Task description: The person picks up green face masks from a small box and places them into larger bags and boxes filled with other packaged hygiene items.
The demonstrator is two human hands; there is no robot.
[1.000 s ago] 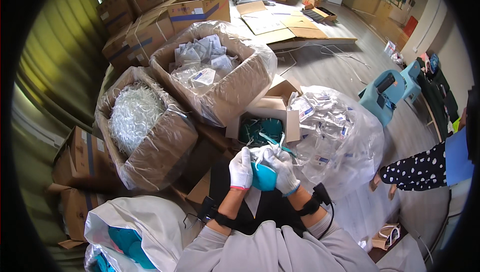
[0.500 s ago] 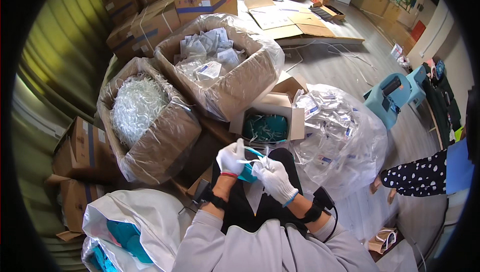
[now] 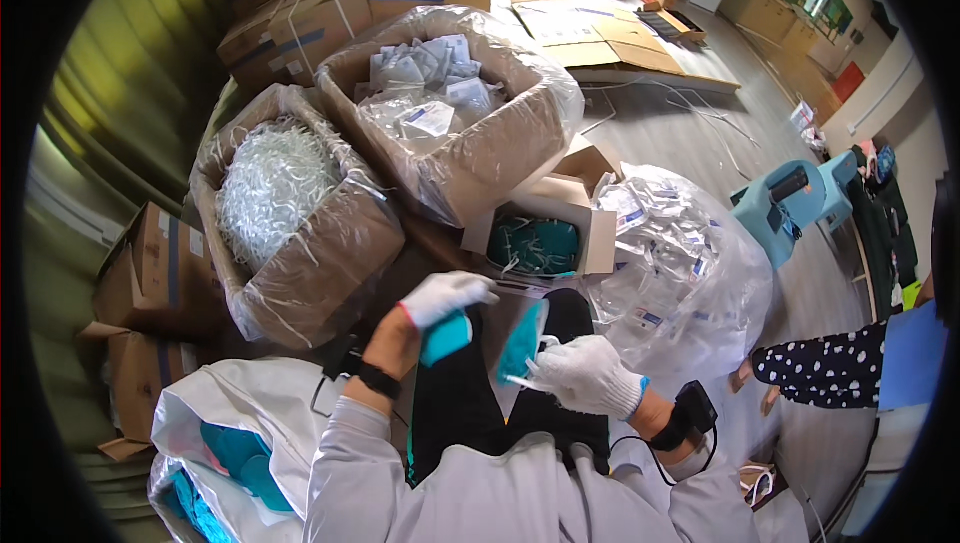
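1. Head view: the gloved left hand (image 3: 443,295) holds a teal mask (image 3: 446,336) in a closed grip, just below the small open box (image 3: 537,241).
2. The right hand (image 3: 588,375) pinches a second teal mask (image 3: 521,341), soft and curved, below that box.

Gloved left hand (image 3: 442,295) holding teal mask (image 3: 446,336); gloved right hand (image 3: 585,375) holding second teal mask (image 3: 521,340); small open box (image 3: 535,243) of teal masks just beyond; plastic-lined cartons (image 3: 300,243) behind
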